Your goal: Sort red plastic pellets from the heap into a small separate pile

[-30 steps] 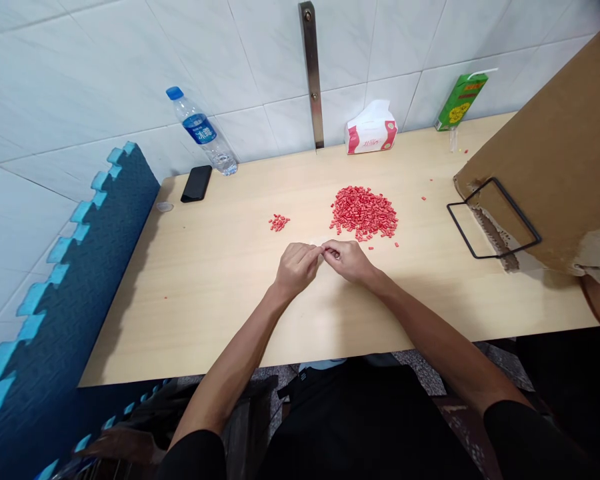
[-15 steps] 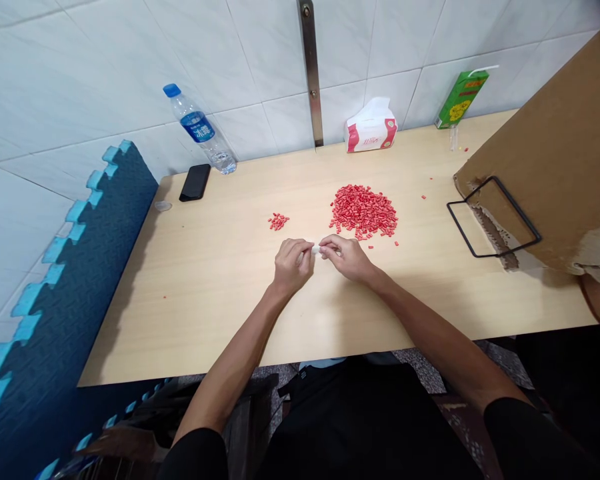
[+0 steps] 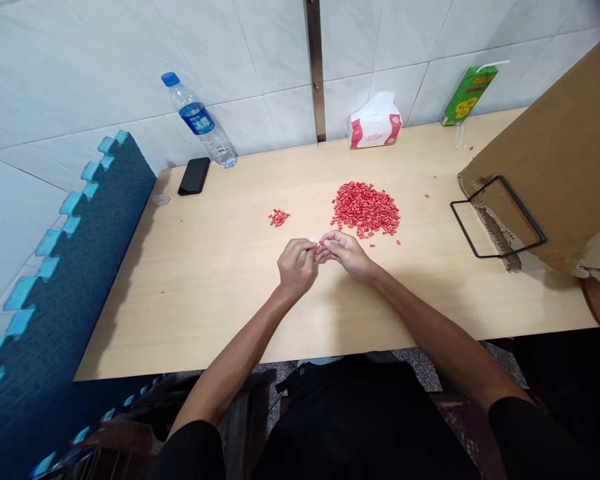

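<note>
The biggest thing here is the table (image 3: 220, 293), light and flat, in front of me. Over on the right stands a big piece of brown cardboard (image 3: 545, 147). A water bottle (image 3: 200, 119) leans on the wall at the back left. Past my hands, a bit to the right, lies a big pile of red bits (image 3: 365, 208). My left hand (image 3: 296, 261) and right hand (image 3: 349, 255) meet over the table, just on the near side of that pile. A small pile of red bits (image 3: 279, 217) sits left of the big one, well apart from it. Smallest of all is one red bit (image 3: 322, 243), up at the tips of my right hand. That grip looks pinched on it. My left grip is bent in close, but I can't tell if it is squeezing anything, as my fingers hide that spot. I think I'm at the fiddly part, working one tiny bit with both hands. The next move calls for a soft, steady pinch, because such a little thing could easily slip.
</note>
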